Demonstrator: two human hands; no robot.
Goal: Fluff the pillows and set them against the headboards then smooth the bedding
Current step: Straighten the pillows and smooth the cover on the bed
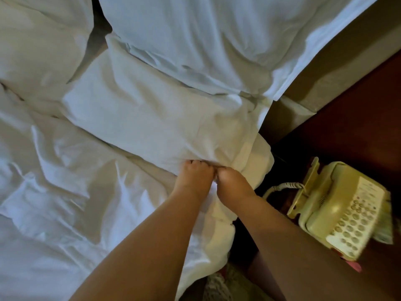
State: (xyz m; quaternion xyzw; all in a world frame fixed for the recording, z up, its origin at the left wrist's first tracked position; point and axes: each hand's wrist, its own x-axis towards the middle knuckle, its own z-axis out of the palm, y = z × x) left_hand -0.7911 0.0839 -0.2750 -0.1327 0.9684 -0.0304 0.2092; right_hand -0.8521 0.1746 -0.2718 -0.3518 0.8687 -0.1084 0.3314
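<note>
A white pillow (156, 114) lies flat on the bed in front of me, its near edge crumpled. My left hand (195, 177) and my right hand (233, 181) sit side by side with fingers curled into that near edge. Behind it a second white pillow (217, 40) leans toward the headboard (338, 68) at the upper right. A third white pillow (41, 51) rests at the upper left. The white bedding (65, 192) spreads rumpled across the left and lower part of the view.
A dark wooden nightstand (347, 131) stands right of the bed. On it sits a cream corded telephone (345, 209) with its coiled cord (282, 186). Patterned carpet (219, 287) shows below the bed's edge.
</note>
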